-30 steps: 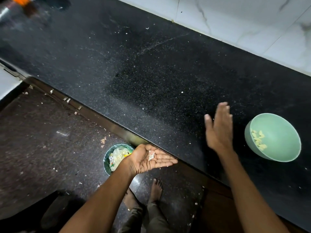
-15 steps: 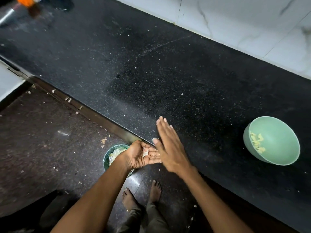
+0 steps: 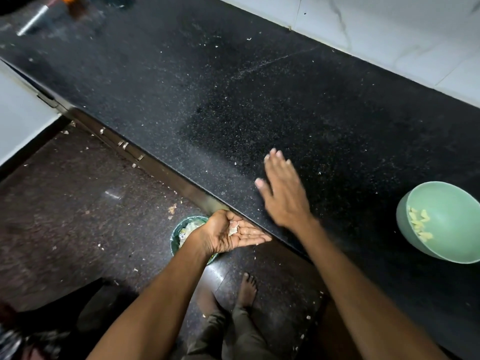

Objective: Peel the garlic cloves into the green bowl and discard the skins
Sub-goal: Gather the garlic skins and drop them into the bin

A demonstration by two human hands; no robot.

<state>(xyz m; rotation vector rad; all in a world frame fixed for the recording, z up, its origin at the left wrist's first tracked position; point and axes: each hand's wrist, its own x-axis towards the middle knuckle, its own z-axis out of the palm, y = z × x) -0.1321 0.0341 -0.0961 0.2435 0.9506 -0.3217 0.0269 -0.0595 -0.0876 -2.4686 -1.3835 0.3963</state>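
Note:
My left hand [image 3: 233, 233] is cupped palm-up just below the counter's front edge, with a small heap of garlic skins [image 3: 233, 228] lying in the palm. My right hand [image 3: 281, 192] is flat and blurred over the black counter [image 3: 233, 100], fingers straight, holding nothing. The green bowl [image 3: 452, 229] stands at the right on the counter with several peeled garlic cloves [image 3: 419, 226] inside. A small green waste bin [image 3: 181, 233] with scraps sits on the floor under my left wrist.
Tiny skin flecks are scattered over the counter and the dark floor [image 3: 78, 203]. A white tiled wall [image 3: 389, 29] runs along the back. My bare feet [image 3: 246, 289] stand beside the bin. A metal object [image 3: 33, 20] lies at the far left.
My right hand has swung from my left palm at the counter edge back out over the counter. My left hand has opened flatter and stays at the edge with the skins.

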